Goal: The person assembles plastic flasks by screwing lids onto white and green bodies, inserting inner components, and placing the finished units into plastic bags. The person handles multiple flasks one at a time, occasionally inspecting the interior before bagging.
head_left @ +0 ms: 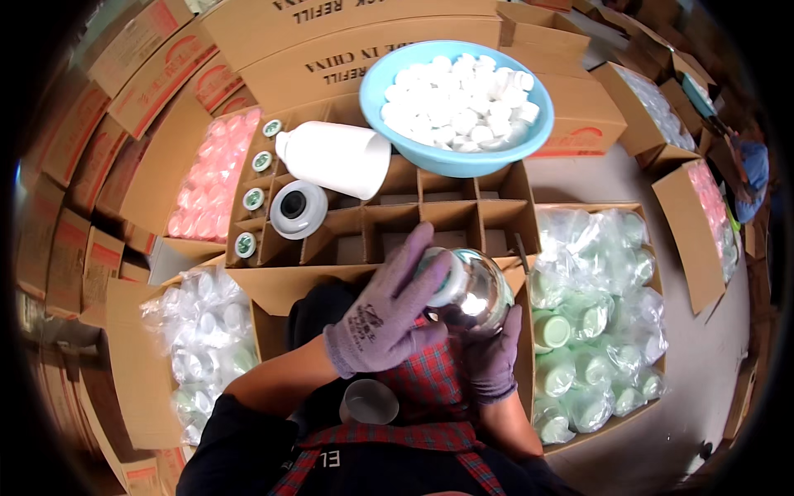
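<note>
Silver flask (482, 296) sits just right of centre in the head view, tilted, between both hands, pale end piece (449, 279) toward the left. I see the left hand (395, 306) at that end: grasping the end piece, fingers nearly straight along its upper side, thumb lower down; can't tell how firm. The right hand (494, 360) grasps the flask's body from the lower right, fingers curled against it, much of the grip hidden by the flask. Both hands gloved in greyish purple; flask sits above the red plaid apron (423, 372).

Still head view, I get a grey cup (370, 403) on the lap at lower centre, below the left hand. Divided carton (459, 213) spans upper centre, just beyond the hands. On it: white bottle (339, 157) on its side, white disc-like part (298, 210) with a dark middle just below it, light-blue basin (463, 164) heaped with small white caps (459, 103). Green-marked tops (253, 198) line the carton's left side. Bagged pale cups (203, 331) at left, bagged green cups (591, 322) at right, pink items (213, 178) boxed at upper left. Person in blue (753, 169) far off at upper right.
</note>
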Motion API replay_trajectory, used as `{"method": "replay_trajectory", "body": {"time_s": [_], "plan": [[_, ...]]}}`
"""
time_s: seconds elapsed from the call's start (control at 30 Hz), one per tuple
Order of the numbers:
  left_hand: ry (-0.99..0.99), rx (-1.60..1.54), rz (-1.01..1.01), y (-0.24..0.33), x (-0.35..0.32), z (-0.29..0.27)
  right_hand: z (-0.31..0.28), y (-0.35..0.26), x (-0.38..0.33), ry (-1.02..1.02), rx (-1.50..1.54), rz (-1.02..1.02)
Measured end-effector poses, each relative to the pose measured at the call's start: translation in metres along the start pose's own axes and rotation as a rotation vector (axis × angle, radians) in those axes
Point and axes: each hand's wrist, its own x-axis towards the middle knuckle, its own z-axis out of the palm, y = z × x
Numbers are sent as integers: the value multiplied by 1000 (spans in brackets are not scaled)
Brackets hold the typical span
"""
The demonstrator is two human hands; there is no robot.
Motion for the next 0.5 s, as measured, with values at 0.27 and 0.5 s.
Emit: {"method": "replay_trajectory", "body": {"time_s": [0.27,0.5], "plan": [[912,16,-686,-222,1,-175,-9,-3,10,-25,69,-101],[464,-663,-1241,-344,11,-191,-18,-5,4,82,86,-53]]}}
